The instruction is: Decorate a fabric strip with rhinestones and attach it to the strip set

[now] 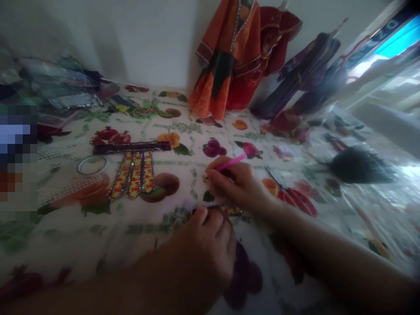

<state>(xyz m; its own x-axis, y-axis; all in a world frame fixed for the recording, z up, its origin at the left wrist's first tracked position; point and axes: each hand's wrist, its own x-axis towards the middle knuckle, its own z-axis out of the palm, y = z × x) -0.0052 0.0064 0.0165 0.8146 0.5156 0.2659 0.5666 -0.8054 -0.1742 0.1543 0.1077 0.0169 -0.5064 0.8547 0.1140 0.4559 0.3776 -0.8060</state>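
My right hand (234, 181) grips a pink pen-like tool (232, 162) near its lower end, with the fingertips low over the patterned cloth. Just in front of it, my left hand (210, 238) is curled over a small yellow and red trimmed strip (233, 211), its fingers holding the strip against the cloth. To the left lies a dark purple band (131, 148) edged with beads. Three yellow and red patterned strips (134, 175) with shiny edging extend from it towards me. A small beaded object at my right fingertips is too blurred to make out.
Red-handled scissors (297, 199) lie right of my right hand. A tape roll (92, 165) sits left of the strips, and a green-rimmed dish of beads (145, 112) farther back. Small orange and red garments (218, 65) stand against the wall. Plastic packets (65, 83) are piled back left.
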